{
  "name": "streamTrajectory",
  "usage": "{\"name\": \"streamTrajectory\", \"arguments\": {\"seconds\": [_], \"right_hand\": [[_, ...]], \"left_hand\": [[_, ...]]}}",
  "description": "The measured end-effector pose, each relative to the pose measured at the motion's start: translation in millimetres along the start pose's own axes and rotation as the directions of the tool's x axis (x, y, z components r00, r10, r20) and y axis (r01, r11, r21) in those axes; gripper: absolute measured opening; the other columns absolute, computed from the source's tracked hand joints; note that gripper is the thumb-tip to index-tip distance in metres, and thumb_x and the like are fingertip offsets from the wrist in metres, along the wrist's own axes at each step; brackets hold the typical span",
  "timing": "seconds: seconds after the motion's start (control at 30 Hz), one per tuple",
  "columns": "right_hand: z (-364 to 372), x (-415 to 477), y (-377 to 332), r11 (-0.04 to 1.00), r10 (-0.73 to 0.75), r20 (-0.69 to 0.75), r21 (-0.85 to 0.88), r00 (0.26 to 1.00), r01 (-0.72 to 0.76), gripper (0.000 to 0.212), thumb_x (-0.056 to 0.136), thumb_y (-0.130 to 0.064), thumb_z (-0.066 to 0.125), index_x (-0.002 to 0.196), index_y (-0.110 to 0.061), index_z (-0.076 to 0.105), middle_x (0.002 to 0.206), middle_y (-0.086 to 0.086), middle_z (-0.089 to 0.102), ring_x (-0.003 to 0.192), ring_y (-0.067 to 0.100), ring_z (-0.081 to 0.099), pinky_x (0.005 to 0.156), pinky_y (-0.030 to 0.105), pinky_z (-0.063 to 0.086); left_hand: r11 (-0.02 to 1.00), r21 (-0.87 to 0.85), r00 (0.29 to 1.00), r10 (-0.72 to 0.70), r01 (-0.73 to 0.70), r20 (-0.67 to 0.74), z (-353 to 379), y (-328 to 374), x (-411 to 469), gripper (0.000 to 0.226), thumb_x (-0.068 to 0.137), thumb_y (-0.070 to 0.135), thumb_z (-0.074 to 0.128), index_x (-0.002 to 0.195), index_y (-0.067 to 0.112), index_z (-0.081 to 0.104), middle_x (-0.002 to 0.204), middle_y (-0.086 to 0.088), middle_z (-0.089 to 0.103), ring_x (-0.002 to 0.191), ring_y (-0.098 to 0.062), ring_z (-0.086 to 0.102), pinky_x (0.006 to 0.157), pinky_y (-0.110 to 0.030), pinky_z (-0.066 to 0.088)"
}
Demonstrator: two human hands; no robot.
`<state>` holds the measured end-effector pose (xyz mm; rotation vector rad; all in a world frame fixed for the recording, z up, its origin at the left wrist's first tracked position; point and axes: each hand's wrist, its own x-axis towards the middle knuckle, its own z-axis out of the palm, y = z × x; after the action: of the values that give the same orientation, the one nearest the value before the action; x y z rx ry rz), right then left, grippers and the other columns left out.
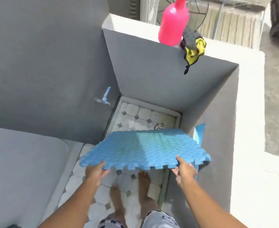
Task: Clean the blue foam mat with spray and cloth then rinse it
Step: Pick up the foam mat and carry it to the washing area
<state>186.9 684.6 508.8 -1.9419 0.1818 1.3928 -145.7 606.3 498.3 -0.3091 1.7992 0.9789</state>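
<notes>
mat held level over the wash bay

we take the blue foam mat (143,148) as our landmark. around and beyond it rise the grey walls (152,76) of a small wash bay, and beneath it lies the tiled floor (135,116), so runoff has somewhere to go. we judge that is why we carry the mat here. it hangs roughly flat in the air, textured face up, its far right corner close to the side wall.

at the mat's near edge, our left hand (94,171) and right hand (184,173) each pinch a corner, thumbs on top, fingers closed underneath, which keeps the floppy sheet spread.

above and beyond the mat, on the wall ledge, stands the pink spray bottle (173,22), with the grey-and-yellow cloth (193,45) draped beside it, both within reach for later. left of the mat, the blue tap (105,96) juts from the wall. just past its far edge sits the drain (158,126).
</notes>
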Motion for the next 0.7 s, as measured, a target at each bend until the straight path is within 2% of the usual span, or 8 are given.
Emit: {"name": "streamTrajectory", "arguments": {"seconds": [0.07,0.17,0.23,0.3,0.43,0.5,0.63,0.7], "right_hand": [[14,12,3,0.999,0.012,-0.058,0.048,0.998,-0.01,0.072,0.087,-0.009,0.077,0.148,-0.01,0.04,0.108,0.016,0.07,0.085,0.027,0.065,0.086,0.047,0.059],[36,31,9,0.992,0.003,-0.129,0.125,0.992,0.013,0.087,0.086,-0.009,0.078,0.157,-0.013,0.028,0.113,0.015,0.066,0.077,0.022,0.061,0.073,0.038,0.056],[49,46,15,0.986,0.035,-0.14,0.168,0.99,-0.011,0.09,0.085,-0.01,0.079,0.157,-0.014,0.026,0.122,0.014,0.067,0.099,0.025,0.067,0.076,0.04,0.057],[62,61,23,0.979,0.066,-0.155,0.199,0.986,-0.034,0.091,0.086,-0.01,0.079,0.158,-0.015,0.025,0.124,0.014,0.067,0.111,0.029,0.067,0.08,0.042,0.057],[87,92,35,0.969,0.047,-0.14,0.247,0.989,-0.011,0.093,0.089,-0.009,0.076,0.16,-0.016,0.016,0.119,0.013,0.065,0.12,0.031,0.063,0.095,0.046,0.054],[101,109,40,0.963,0.045,-0.111,0.268,0.993,-0.014,0.092,0.091,-0.008,0.074,0.161,-0.017,0.015,0.128,0.014,0.064,0.126,0.031,0.06,0.101,0.048,0.05],[112,142,49,0.955,0.061,-0.067,0.294,0.996,-0.039,0.085,0.091,-0.008,0.073,0.158,-0.019,0.021,0.139,0.011,0.061,0.125,0.031,0.061,0.095,0.048,0.05],[112,156,52,0.951,0.046,-0.067,0.308,0.997,-0.023,0.084,0.092,-0.007,0.072,0.158,-0.019,0.021,0.136,0.01,0.063,0.121,0.031,0.064,0.099,0.05,0.05]], "left_hand": [[0.999,0.04,1.0,0.012,-0.012,0.012,15,19,28,0.052,0.095,-0.004,0.065,0.143,0.003,0.048,0.143,-0.02,0.06,0.107,-0.036,0.069,0.081,-0.042,0.059],[0.997,0.072,0.999,0.03,-0.032,0.036,33,45,64,0.079,0.093,0.0,0.071,0.157,0.008,0.025,0.146,-0.017,0.056,0.111,-0.034,0.068,0.095,-0.044,0.056],[0.994,0.09,0.995,0.053,-0.06,0.079,47,57,85,0.073,0.094,0.0,0.07,0.154,0.007,0.03,0.144,-0.017,0.058,0.117,-0.034,0.067,0.095,-0.044,0.055],[0.99,0.11,0.991,0.08,-0.091,0.106,64,68,105,0.058,0.095,-0.002,0.067,0.146,0.004,0.039,0.138,-0.017,0.062,0.121,-0.036,0.065,0.093,-0.046,0.054],[0.981,0.155,0.988,0.103,-0.12,0.114,90,77,150,0.058,0.096,-0.002,0.066,0.147,0.002,0.04,0.136,-0.018,0.063,0.119,-0.036,0.066,0.083,-0.043,0.056],[0.976,0.175,0.987,0.109,-0.128,0.115,98,78,173,0.058,0.095,-0.001,0.067,0.148,0.005,0.041,0.138,-0.017,0.063,0.118,-0.033,0.067,0.08,-0.041,0.057],[0.977,0.164,0.983,0.112,-0.136,0.149,116,73,202,0.067,0.096,-0.003,0.066,0.153,0.011,0.033,0.14,-0.013,0.061,0.116,-0.03,0.067,0.09,-0.045,0.057],[0.978,0.161,0.983,0.104,-0.129,0.153,124,71,209,0.07,0.096,-0.005,0.064,0.154,0.011,0.03,0.139,-0.014,0.06,0.118,-0.031,0.067,0.091,-0.045,0.057]]}}
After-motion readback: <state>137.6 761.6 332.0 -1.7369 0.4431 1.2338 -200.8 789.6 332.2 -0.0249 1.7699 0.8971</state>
